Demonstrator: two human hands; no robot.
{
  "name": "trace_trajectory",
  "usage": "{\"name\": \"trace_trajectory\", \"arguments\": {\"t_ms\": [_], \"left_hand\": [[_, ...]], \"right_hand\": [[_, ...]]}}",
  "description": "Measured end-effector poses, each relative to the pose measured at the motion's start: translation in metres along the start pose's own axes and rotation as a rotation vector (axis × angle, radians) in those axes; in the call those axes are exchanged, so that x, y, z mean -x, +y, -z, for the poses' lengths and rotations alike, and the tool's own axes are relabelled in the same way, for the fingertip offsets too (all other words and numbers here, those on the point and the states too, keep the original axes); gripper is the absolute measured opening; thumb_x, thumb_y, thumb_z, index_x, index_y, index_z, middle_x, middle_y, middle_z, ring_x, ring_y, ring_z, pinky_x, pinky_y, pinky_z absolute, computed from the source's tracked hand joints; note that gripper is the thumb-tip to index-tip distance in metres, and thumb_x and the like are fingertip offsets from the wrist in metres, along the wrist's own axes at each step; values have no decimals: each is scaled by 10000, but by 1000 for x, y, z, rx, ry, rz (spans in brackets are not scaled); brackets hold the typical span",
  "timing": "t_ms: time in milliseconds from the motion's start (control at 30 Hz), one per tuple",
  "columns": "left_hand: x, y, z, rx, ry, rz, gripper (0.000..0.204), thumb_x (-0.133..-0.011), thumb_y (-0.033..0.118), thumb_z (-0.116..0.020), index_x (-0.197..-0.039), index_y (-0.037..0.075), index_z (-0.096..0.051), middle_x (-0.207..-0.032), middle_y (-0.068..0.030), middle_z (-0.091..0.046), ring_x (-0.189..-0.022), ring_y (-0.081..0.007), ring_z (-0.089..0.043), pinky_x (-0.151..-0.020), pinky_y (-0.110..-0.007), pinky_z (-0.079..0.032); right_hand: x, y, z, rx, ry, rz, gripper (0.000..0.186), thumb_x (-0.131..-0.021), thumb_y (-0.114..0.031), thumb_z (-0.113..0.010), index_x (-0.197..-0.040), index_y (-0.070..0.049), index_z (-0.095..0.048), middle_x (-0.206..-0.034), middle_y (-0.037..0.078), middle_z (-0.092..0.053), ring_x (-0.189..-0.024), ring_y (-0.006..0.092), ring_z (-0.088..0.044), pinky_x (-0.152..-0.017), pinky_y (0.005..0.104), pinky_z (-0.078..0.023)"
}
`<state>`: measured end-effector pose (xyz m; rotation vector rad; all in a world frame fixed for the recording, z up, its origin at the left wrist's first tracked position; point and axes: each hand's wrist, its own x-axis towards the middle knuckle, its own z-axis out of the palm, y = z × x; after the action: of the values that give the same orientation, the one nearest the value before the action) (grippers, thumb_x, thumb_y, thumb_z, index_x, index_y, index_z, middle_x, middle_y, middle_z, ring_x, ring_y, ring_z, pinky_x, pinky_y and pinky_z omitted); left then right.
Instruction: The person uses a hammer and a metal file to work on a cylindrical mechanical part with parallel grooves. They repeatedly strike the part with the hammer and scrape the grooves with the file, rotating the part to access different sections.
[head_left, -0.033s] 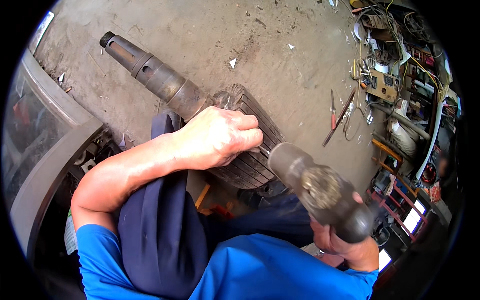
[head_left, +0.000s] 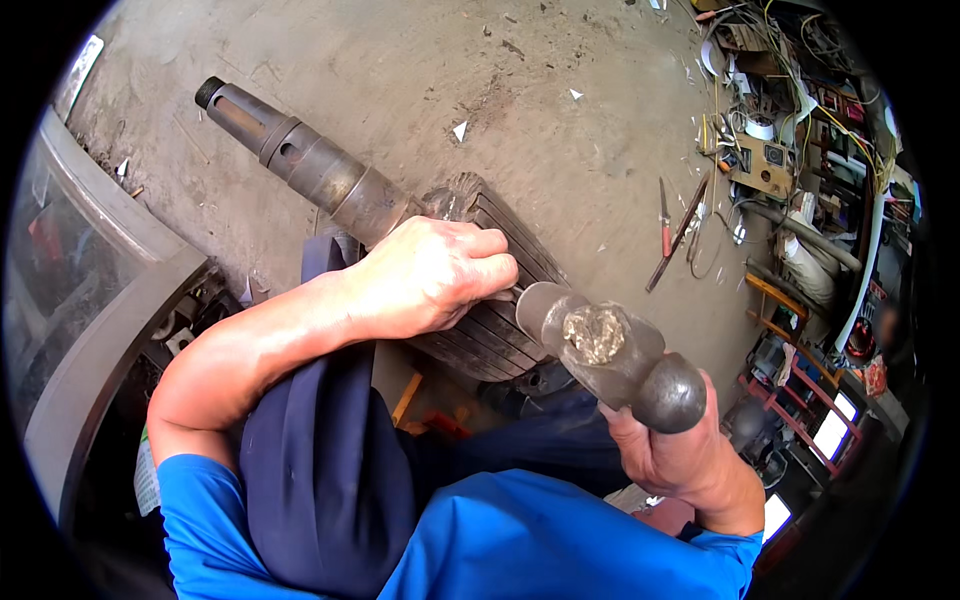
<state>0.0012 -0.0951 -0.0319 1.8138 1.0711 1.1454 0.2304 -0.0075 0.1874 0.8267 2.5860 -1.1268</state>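
So, the left hand (head_left: 435,272) is curled into a tight fist over a big ribbed metal part (head_left: 490,345), gripping a thin metal piece (head_left: 509,295); only a short bit of it peeks out by the fingers, so I can't tell its full shape. The right hand (head_left: 680,455) is wrapped around a hammer (head_left: 640,370), whose handle is mostly hidden behind the head. One end of the head is rounded like a ball, and the other sits right by the end of the thin piece, though I can't tell if they're actually touching.

The ribbed part sits in front of the person's knees, with a stepped dark shaft (head_left: 335,185) running off it to the upper left, slots cut in its side. Navy trousers (head_left: 310,480) and a blue shirt (head_left: 510,530) fill the bottom.

Over on the bare, dirty floor (head_left: 600,140) there's a red-handled tool (head_left: 666,238) next to a long dark bar (head_left: 681,232), plus some white scraps (head_left: 460,131). A metal-framed glass panel (head_left: 90,260) stands at the left.
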Motion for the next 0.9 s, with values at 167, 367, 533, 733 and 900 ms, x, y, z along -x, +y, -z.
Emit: {"name": "trace_trajectory", "arguments": {"t_ms": [167,367,533,733,900], "left_hand": [[-11,-3,1,-2,-12,-8,194,-806,47,-738,-937,65,-597,-875,-99,-587,-838,-347,-680,-675,-478,-568],[-7,1,2,-13,-77,41,202,-797,41,-749,-936,62,-604,-881,-100,-599,-849,-351,-679,-682,-476,-570],[-11,-2,2,-10,-71,51,197,-802,27,-753,-928,59,-604,-873,-103,-595,-844,-361,-671,-673,-481,-562],[-16,-2,0,9,-63,76,185,-843,36,-762,-904,45,-587,-850,-115,-580,-824,-373,-655,-651,-490,-538],[-21,-3,-5,-8,-67,81,187,-894,56,-760,-915,37,-575,-854,-135,-581,-815,-402,-648,-668,-500,-533]], "right_hand": [[2,9,-1,41,106,2,416,-839,15,-795,-1230,56,-658,-1097,221,-771,-876,385,-785,-763,418,-642],[-1,11,5,-88,116,-7,245,-933,-27,-786,-1150,17,-682,-904,185,-738,-764,423,-737,-678,468,-588],[-12,7,7,-152,129,-97,224,-953,-41,-784,-1151,17,-699,-910,180,-739,-754,426,-730,-676,464,-586],[-5,17,10,-160,110,-92,237,-959,-62,-790,-1161,13,-692,-1006,194,-738,-837,424,-737,-737,466,-591],[-6,22,11,-146,135,-98,316,-977,-80,-777,-1252,15,-655,-1034,220,-741,-872,448,-736,-761,470,-590]]}}
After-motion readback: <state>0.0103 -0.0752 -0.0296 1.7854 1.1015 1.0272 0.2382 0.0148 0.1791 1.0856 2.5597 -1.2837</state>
